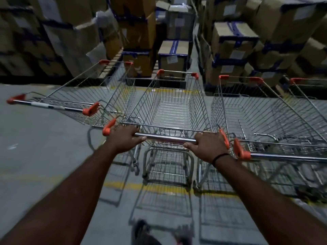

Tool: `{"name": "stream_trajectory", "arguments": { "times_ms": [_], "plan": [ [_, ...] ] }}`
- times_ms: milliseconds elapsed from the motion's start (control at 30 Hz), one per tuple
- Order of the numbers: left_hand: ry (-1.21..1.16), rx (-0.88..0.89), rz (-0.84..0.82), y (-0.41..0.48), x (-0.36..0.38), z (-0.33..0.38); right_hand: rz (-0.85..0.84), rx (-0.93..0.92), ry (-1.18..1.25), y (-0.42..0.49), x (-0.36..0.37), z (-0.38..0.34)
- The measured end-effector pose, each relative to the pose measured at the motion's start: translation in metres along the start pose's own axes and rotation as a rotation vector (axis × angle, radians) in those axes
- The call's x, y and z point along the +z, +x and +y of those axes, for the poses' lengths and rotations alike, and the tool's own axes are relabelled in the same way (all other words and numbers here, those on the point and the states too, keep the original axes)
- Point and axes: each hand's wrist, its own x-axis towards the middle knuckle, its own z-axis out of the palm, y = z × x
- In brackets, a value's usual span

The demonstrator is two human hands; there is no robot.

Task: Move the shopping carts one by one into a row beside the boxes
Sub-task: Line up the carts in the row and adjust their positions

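The middle cart (168, 106), an empty wire basket on castors, was seen on the floor (35, 147) with its nose toward the far edge, where the stacked boxes (172, 57) began. It was held by its handle bar (168, 138). The left hand (126, 138) was wrapped over the bar near its left end and the right hand (207, 145) near its right end, with the fingers of both curled round the metal.

The cart was judged stiff, light for its bulk since nothing was loaded, and free to roll but apt to swerve on its castors. The smooth bar was judged best taken wide, so that steering could be done from its ends.

A left cart (85, 96) was set askew just beside it. A right cart (265, 117) was parked nearly parallel on the other side, the orange handle ends almost touching. A further cart (304, 89) was partly shown beyond. A yellow line (159, 187) was painted across the floor beneath the wheels.
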Motion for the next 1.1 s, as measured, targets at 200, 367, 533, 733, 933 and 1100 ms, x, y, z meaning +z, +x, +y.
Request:
{"name": "stream_trajectory", "arguments": {
  "times_ms": [200, 367, 533, 733, 933, 1100],
  "plan": [
    [-0.006, -0.022, -0.017, -0.017, 0.002, -0.001, 0.041, 0.008, -0.052, -0.022, 0.001, -0.004],
    [0.024, 0.008, -0.009, -0.024, 0.001, 0.006, 0.067, 0.119, -0.092, -0.034, 0.003, -0.001],
    [0.081, 0.002, 0.013, -0.033, 0.010, 0.009, 0.078, 0.119, -0.126, -0.042, 0.006, 0.004],
    [0.047, 0.013, 0.010, -0.044, 0.007, 0.012, 0.069, 0.119, -0.102, -0.048, 0.009, 0.006],
    [0.058, 0.020, 0.004, -0.051, 0.003, 0.011, 0.074, 0.110, -0.101, -0.049, 0.015, 0.007],
    [0.034, 0.035, 0.005, -0.058, 0.000, 0.017, 0.069, 0.095, -0.100, -0.048, 0.016, 0.011]
  ]
}}
